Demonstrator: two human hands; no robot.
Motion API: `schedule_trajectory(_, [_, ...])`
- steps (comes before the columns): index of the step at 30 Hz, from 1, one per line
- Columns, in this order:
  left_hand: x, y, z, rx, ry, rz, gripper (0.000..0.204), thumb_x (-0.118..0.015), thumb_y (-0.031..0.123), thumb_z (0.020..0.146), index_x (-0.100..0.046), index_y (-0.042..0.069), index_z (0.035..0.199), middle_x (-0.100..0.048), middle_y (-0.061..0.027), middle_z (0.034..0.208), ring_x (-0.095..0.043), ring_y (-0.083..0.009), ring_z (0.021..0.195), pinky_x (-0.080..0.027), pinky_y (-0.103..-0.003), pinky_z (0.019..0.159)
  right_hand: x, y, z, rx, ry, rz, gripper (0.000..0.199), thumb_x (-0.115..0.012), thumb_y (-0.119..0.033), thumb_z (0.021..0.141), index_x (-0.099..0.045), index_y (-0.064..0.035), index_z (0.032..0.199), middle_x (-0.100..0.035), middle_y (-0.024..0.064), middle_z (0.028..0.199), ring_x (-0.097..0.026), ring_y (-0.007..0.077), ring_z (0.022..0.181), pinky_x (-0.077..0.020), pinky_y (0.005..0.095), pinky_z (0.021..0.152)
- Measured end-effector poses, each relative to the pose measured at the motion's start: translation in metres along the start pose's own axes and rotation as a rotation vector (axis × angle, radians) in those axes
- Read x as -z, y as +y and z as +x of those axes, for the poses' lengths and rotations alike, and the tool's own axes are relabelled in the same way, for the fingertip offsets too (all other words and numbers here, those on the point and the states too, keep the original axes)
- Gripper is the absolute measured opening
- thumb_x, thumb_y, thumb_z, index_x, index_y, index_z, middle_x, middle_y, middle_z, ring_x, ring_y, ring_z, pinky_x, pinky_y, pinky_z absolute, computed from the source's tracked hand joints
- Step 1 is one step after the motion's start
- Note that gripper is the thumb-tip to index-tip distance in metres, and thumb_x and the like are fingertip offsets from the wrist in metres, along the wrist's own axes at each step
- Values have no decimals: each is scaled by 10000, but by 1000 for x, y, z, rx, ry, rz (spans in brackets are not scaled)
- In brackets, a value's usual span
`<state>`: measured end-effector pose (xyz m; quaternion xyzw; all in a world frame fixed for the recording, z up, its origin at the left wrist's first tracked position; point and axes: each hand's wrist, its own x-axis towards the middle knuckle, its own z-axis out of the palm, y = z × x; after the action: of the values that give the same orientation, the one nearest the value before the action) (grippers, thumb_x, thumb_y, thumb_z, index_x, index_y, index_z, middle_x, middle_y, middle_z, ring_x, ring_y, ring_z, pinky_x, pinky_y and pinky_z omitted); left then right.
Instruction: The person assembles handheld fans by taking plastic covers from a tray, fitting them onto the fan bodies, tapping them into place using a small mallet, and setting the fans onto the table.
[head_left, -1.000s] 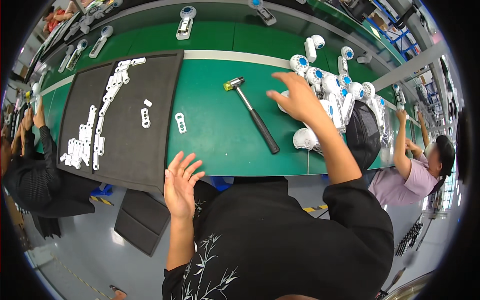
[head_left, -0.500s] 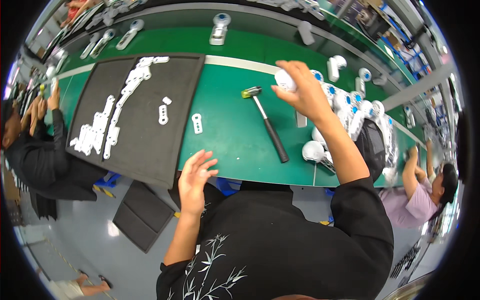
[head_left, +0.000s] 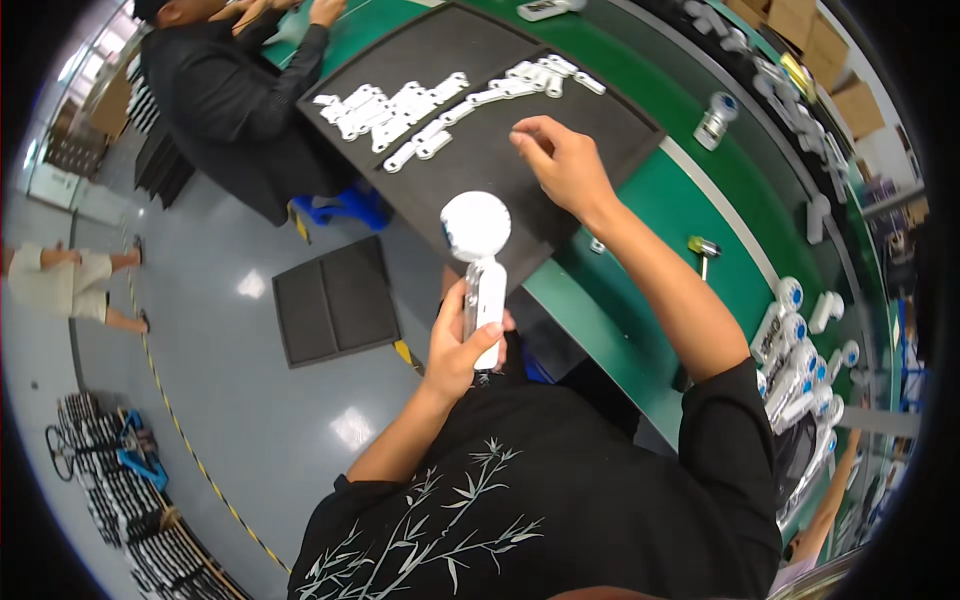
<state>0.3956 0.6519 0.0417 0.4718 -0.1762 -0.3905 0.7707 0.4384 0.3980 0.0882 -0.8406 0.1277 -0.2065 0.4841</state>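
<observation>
While the left hand (head_left: 462, 345) grips a white round-headed part (head_left: 479, 262) upright, the right hand (head_left: 562, 160) hovers loosely curled, holding nothing, over the black foam mat (head_left: 590, 120); small white pieces (head_left: 400, 110) lie nearby.

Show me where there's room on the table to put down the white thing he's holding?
Bare green table lies between the black foam mat and the hammer. The mat's near half, below the right hand, is bare too. Crowded spots: the small white parts on the mat's far side, and the white pieces piled at the right.
</observation>
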Motion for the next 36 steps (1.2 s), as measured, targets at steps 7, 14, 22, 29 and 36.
schedule_trajectory(7, [35, 1, -36, -69, 310, -263, 531, -578, 153, 924, -310, 32, 1365, -582, -123, 934, -610, -192, 685, -517, -301, 562, -98, 31, 62, 412, -33, -503, 191, -640, -205, 865, -658, -64, 991, -595, 160, 989, -591, 276, 968, -488, 417, 805])
schedule_trajectory(14, [65, -3, -37, -145, 280, -46, 505, -530, 150, 940, -292, 91, 1381, -570, -156, 1012, -644, -259, 742, -543, -329, 556, -107, 43, 73, 594, -148, -670, 214, -639, -206, 858, -620, -60, 1013, -573, 162, 968, -576, 313, 948, -482, 456, 819])
schedule_trajectory(22, [42, 21, -15, -138, 252, -215, 582, -566, 88, 894, -251, 114, 1384, -560, -194, 1070, -652, -290, 780, -548, -345, 481, -43, -9, -12, 76, -108, 16, 258, -590, -189, 924, -552, -8, 1104, -581, 117, 825, -642, 254, 719, -528, 359, 642])
schedule_trajectory(29, [-1, 28, 13, -131, 173, -126, 633, -598, 30, 837, -249, 97, 1360, -532, -196, 1067, -632, -286, 762, -559, -352, 504, 48, -33, -97, -448, -60, 747, 348, -574, -179, 939, -525, -24, 1246, -578, 49, 749, -591, 125, 586, -433, 242, 468])
schedule_trajectory(36, [-52, 24, 36, -98, -138, -162, 837, -661, -38, 766, -138, 101, 1405, -482, -149, 1040, -642, -265, 785, -565, -373, 615, 60, -46, -135, -382, 26, 824, 455, -556, -189, 948, -477, -26, 1365, -601, 44, 807, -541, 119, 572, -419, 228, 489])
